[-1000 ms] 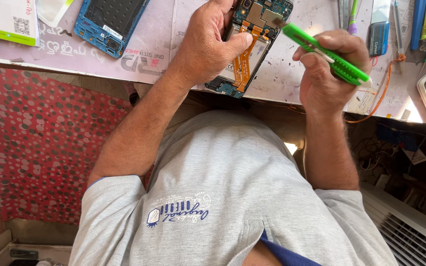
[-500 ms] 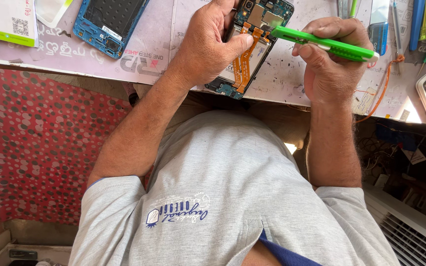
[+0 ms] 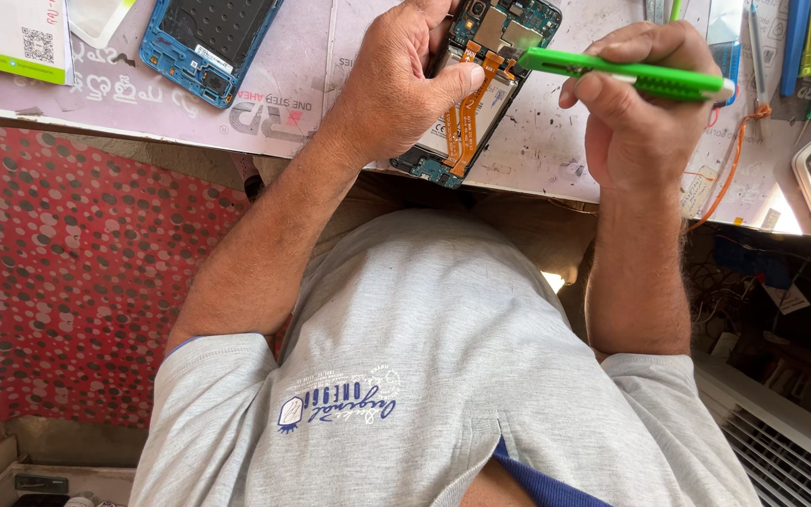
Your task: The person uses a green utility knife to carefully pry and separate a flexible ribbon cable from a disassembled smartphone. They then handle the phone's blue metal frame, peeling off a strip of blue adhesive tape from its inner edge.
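Your left hand [image 3: 396,84] presses the opened phone [image 3: 476,89] onto the table [image 3: 556,150], fingers together. Your right hand [image 3: 635,113] pinches a green tool [image 3: 626,75], its tip touching the phone.

Pale scuffed worktable [image 3: 556,160] across top of frame, red dotted cloth [image 3: 86,282] hanging lower left, white slatted grille [image 3: 781,451] lower right, warm sunlight patch at right table edge.

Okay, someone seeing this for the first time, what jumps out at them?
The bright green tool, held in the right hand at top right, its tip on an opened phone. The left hand steadies that phone on the table. A blue phone frame lies at top left.
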